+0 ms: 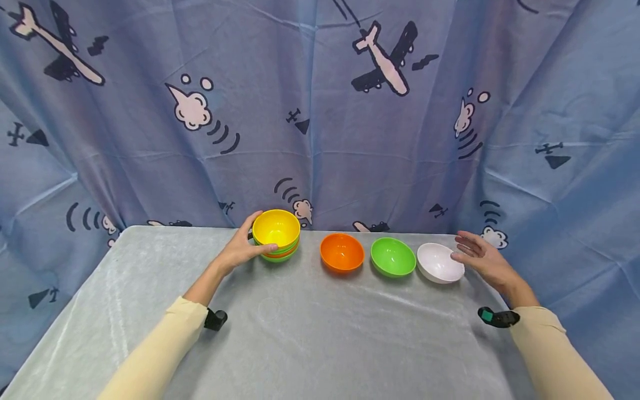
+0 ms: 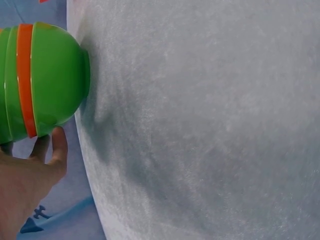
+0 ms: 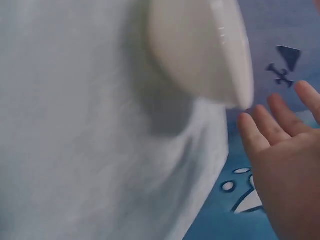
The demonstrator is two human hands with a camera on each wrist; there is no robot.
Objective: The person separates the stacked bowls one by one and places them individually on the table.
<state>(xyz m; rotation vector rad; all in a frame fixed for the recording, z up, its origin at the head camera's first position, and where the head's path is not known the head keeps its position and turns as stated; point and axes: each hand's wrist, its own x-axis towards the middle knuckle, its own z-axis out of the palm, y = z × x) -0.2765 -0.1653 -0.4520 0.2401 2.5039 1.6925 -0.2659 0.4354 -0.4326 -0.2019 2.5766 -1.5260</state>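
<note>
Head view: left hand (image 1: 241, 248) grips the stacked bowls (image 1: 276, 235); right hand (image 1: 480, 258), fingers spread, sits beside the white bowl (image 1: 439, 263) – best cupped around its rim

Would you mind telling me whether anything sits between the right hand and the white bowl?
Nothing visible does. The right hand hovers open just beside the white bowl, with only bare table nearby.
</note>
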